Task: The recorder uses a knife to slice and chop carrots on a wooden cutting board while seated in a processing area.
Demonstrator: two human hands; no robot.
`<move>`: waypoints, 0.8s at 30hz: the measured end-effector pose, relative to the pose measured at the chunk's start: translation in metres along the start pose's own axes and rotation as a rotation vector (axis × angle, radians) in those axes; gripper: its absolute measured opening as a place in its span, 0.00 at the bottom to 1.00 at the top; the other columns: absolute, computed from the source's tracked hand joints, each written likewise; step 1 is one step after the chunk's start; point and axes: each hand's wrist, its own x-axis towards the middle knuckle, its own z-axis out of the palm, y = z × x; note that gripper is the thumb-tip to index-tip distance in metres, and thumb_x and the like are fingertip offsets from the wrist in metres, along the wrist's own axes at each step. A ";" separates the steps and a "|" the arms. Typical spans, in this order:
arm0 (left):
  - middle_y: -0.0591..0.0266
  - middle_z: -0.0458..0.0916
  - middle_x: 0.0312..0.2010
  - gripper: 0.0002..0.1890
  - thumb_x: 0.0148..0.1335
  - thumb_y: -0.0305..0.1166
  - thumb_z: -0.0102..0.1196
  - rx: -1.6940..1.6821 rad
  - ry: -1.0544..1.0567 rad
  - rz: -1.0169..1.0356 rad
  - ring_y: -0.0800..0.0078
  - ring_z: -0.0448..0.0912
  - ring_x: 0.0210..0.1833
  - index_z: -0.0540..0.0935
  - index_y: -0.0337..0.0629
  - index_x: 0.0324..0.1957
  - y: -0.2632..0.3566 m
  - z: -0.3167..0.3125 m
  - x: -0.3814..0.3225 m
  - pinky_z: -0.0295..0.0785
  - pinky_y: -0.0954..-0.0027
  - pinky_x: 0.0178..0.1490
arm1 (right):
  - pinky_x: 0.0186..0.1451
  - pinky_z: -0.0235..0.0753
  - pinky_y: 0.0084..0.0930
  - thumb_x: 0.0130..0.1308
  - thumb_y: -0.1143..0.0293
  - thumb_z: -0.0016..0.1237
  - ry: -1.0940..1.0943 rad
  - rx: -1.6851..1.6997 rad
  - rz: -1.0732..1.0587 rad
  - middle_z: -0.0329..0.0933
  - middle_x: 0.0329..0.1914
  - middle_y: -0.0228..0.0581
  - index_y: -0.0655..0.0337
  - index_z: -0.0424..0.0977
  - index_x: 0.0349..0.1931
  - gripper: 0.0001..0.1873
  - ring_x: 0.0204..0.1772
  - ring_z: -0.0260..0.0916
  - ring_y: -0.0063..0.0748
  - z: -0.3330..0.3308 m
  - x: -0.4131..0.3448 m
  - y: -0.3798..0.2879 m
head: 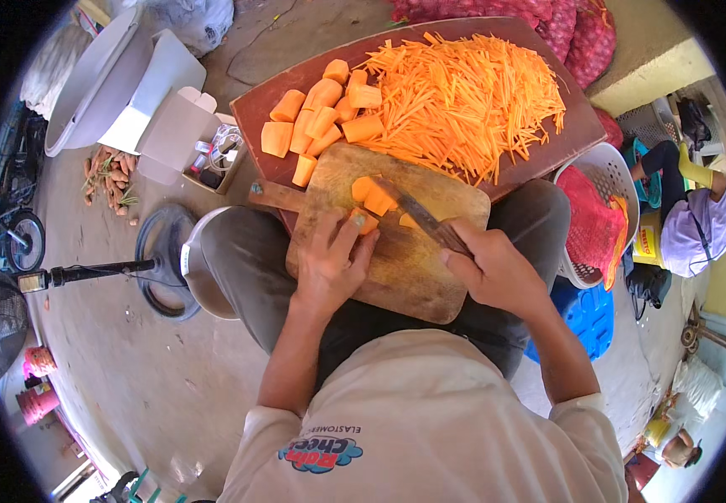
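A worn wooden cutting board (400, 276) rests over my lap and against the edge of a dark red board (589, 129). My right hand (495, 264) grips a kitchen knife (422, 217) by its handle, the blade pointing up and left over carrot pieces (376, 200). My left hand (337, 254) has its fingertips on a short carrot piece (363, 222) beside them. Another wooden-handled tool (278, 195) sticks out at the board's upper left edge; its far part is hidden. On the red board lie thick peeled carrot chunks (277, 138) and, right of them, a big heap of carrot strips (463, 94).
Left are a floor fan base (168, 258), an opened cardboard box (177, 135), and small carrots (111, 176) on the floor. Right stands a white perforated basket (601, 160) holding a red mesh sack (589, 220). Filled red mesh sacks (589, 44) lie ahead. A person (702, 220) sits far right.
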 end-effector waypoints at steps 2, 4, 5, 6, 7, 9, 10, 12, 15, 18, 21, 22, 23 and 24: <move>0.50 0.83 0.45 0.19 0.54 0.23 0.78 -0.015 0.003 -0.013 0.50 0.85 0.40 0.86 0.37 0.48 -0.003 0.002 0.000 0.82 0.54 0.41 | 0.38 0.73 0.44 0.76 0.69 0.55 0.024 0.022 -0.034 0.72 0.29 0.58 0.66 0.72 0.49 0.11 0.33 0.74 0.63 -0.002 -0.002 -0.004; 0.49 0.84 0.44 0.21 0.51 0.24 0.79 -0.029 0.044 0.009 0.49 0.85 0.40 0.86 0.37 0.48 -0.008 0.002 -0.002 0.82 0.52 0.43 | 0.37 0.71 0.43 0.76 0.70 0.56 0.052 0.048 -0.066 0.71 0.29 0.57 0.66 0.72 0.50 0.10 0.31 0.72 0.60 -0.002 -0.002 -0.006; 0.49 0.84 0.44 0.21 0.51 0.24 0.79 -0.029 0.041 0.013 0.49 0.85 0.40 0.86 0.37 0.48 -0.009 0.001 -0.003 0.82 0.52 0.43 | 0.36 0.71 0.43 0.76 0.70 0.56 -0.002 0.043 -0.071 0.71 0.28 0.57 0.66 0.73 0.50 0.10 0.31 0.72 0.60 -0.002 -0.001 -0.008; 0.49 0.84 0.43 0.21 0.50 0.25 0.79 -0.021 0.011 -0.017 0.48 0.85 0.40 0.86 0.37 0.48 -0.009 -0.001 -0.005 0.82 0.52 0.43 | 0.36 0.71 0.43 0.76 0.71 0.56 -0.056 0.039 -0.076 0.71 0.28 0.56 0.66 0.73 0.50 0.11 0.30 0.71 0.60 -0.001 0.000 -0.009; 0.49 0.84 0.43 0.22 0.50 0.25 0.79 -0.012 -0.017 -0.047 0.47 0.85 0.39 0.86 0.36 0.48 -0.010 -0.002 -0.005 0.82 0.52 0.44 | 0.36 0.71 0.43 0.76 0.71 0.56 -0.054 0.041 -0.075 0.71 0.28 0.56 0.66 0.73 0.50 0.11 0.30 0.71 0.60 0.001 0.001 -0.010; 0.49 0.84 0.43 0.22 0.49 0.25 0.79 -0.020 -0.005 -0.025 0.47 0.85 0.39 0.86 0.35 0.47 -0.012 -0.002 -0.003 0.82 0.52 0.44 | 0.37 0.72 0.44 0.76 0.70 0.56 -0.097 0.074 -0.058 0.72 0.29 0.56 0.67 0.73 0.49 0.10 0.31 0.72 0.61 0.003 0.003 -0.011; 0.49 0.85 0.43 0.23 0.49 0.25 0.79 -0.029 0.011 -0.006 0.47 0.85 0.39 0.86 0.34 0.47 -0.013 -0.002 -0.002 0.82 0.53 0.44 | 0.37 0.72 0.44 0.76 0.70 0.56 -0.097 0.075 -0.060 0.72 0.29 0.56 0.67 0.73 0.49 0.10 0.31 0.72 0.61 0.005 0.003 -0.008; 0.49 0.85 0.43 0.23 0.49 0.25 0.79 -0.035 0.008 -0.013 0.47 0.85 0.39 0.85 0.33 0.48 -0.012 -0.003 -0.003 0.82 0.53 0.44 | 0.38 0.73 0.45 0.76 0.70 0.56 -0.106 0.072 -0.073 0.72 0.28 0.56 0.67 0.72 0.47 0.10 0.32 0.72 0.61 0.012 0.003 0.003; 0.48 0.85 0.42 0.23 0.50 0.26 0.80 -0.035 0.016 -0.010 0.47 0.86 0.40 0.85 0.32 0.48 -0.013 0.000 -0.004 0.82 0.53 0.44 | 0.39 0.74 0.45 0.76 0.70 0.55 -0.064 -0.067 -0.049 0.72 0.29 0.57 0.67 0.72 0.48 0.10 0.32 0.72 0.61 0.014 0.003 0.013; 0.48 0.85 0.42 0.22 0.52 0.27 0.81 -0.012 0.030 0.011 0.48 0.86 0.41 0.85 0.32 0.47 -0.010 0.002 -0.001 0.82 0.52 0.44 | 0.38 0.73 0.44 0.76 0.71 0.55 0.011 -0.013 -0.006 0.71 0.28 0.56 0.67 0.72 0.50 0.11 0.30 0.72 0.58 0.009 0.001 0.008; 0.48 0.85 0.42 0.21 0.54 0.28 0.80 -0.016 0.014 -0.011 0.49 0.86 0.41 0.86 0.32 0.47 -0.005 0.000 0.001 0.82 0.53 0.44 | 0.37 0.72 0.42 0.76 0.71 0.56 -0.088 0.071 0.029 0.69 0.28 0.54 0.67 0.73 0.50 0.11 0.30 0.70 0.54 -0.007 -0.006 -0.010; 0.48 0.85 0.42 0.20 0.55 0.29 0.80 -0.036 -0.003 -0.043 0.49 0.86 0.41 0.86 0.32 0.47 -0.004 -0.001 0.001 0.81 0.54 0.44 | 0.37 0.72 0.42 0.76 0.71 0.56 -0.088 0.070 0.030 0.69 0.28 0.54 0.67 0.73 0.50 0.11 0.30 0.70 0.54 -0.006 -0.008 -0.011; 0.48 0.85 0.42 0.20 0.55 0.29 0.80 -0.037 -0.002 -0.043 0.49 0.86 0.41 0.86 0.32 0.47 -0.004 -0.001 0.001 0.81 0.54 0.44 | 0.36 0.71 0.41 0.76 0.71 0.56 -0.090 0.109 0.007 0.68 0.28 0.53 0.66 0.73 0.50 0.10 0.29 0.68 0.53 -0.004 -0.011 -0.013; 0.48 0.85 0.42 0.20 0.55 0.29 0.80 -0.050 -0.014 -0.059 0.49 0.86 0.41 0.86 0.32 0.47 -0.004 -0.001 0.001 0.81 0.54 0.44 | 0.36 0.71 0.40 0.76 0.71 0.56 -0.092 0.148 -0.017 0.67 0.27 0.52 0.66 0.73 0.49 0.10 0.29 0.67 0.52 -0.002 -0.012 -0.014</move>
